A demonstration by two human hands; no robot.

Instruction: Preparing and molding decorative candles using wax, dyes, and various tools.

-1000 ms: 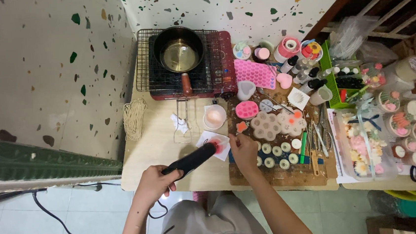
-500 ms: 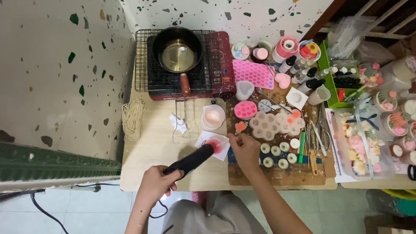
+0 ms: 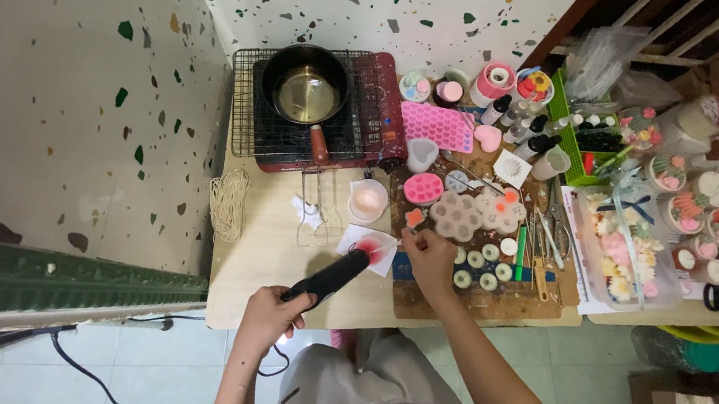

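Black heat tool (image 3: 329, 278) sits clenched in the left hand (image 3: 267, 314), nozzle over a red piece (image 3: 372, 247) on white paper (image 3: 369, 249) on the bench (image 3: 269, 243); right hand (image 3: 430, 254) pinches the paper's edge.

Left hand (image 3: 267, 314) clenched, right hand (image 3: 428, 253) pinching, fingers curled.

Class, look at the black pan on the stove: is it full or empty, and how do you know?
Empty, it seems: the pan sits upright on the stove and its bare, shiny bottom shows.
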